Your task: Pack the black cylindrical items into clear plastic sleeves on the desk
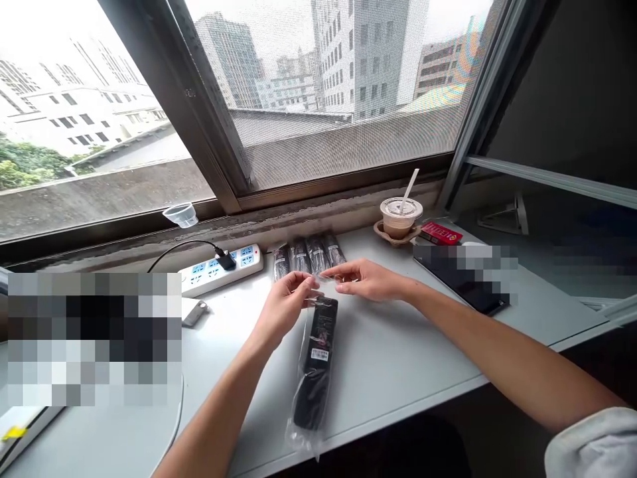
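A clear plastic bag (313, 378) lies on the white desk (398, 358), holding a long black fabric item with a barcode label. My left hand (286, 309) pinches the top of the bag between thumb and fingers. My right hand (365, 280) meets it from the right, its thumb and forefinger pinching a thin clear flap at the bag's upper edge. Just behind my hands, several similar black packs (306, 255) lie side by side.
A white power strip (219, 269) with a black plug sits left of the packs. Further right stand a takeaway cup with straw (401, 218) and a red box (440, 232). A dark tablet or phone (462, 285) lies partly blurred. Blurred objects cover the desk's left. A window runs behind.
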`<action>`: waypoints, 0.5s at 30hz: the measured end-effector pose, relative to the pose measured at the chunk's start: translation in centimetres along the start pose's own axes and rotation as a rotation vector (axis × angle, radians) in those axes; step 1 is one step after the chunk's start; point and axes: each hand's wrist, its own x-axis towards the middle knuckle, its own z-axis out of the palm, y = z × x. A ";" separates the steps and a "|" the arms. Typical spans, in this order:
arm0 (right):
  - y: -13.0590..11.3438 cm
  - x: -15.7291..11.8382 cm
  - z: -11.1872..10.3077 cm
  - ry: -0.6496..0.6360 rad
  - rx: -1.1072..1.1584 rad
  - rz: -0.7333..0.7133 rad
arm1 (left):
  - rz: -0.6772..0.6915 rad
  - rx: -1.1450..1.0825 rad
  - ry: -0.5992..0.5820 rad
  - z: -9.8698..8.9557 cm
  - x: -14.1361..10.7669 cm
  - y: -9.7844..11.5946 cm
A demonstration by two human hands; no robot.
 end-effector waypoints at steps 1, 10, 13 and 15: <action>0.0 0.0 0.1 -0.001 0.023 0.003 | -0.008 -0.015 -0.004 0.0 0.0 0.0; -0.8 0.0 0.6 -0.170 0.239 0.175 | -0.033 -0.190 -0.014 -0.4 0.1 0.0; -1.1 0.0 0.7 -0.133 0.264 0.125 | -0.058 -0.248 -0.047 -0.6 0.1 0.2; -1.2 0.1 0.6 -0.066 0.270 0.115 | -0.089 -0.194 -0.109 -0.7 0.1 0.3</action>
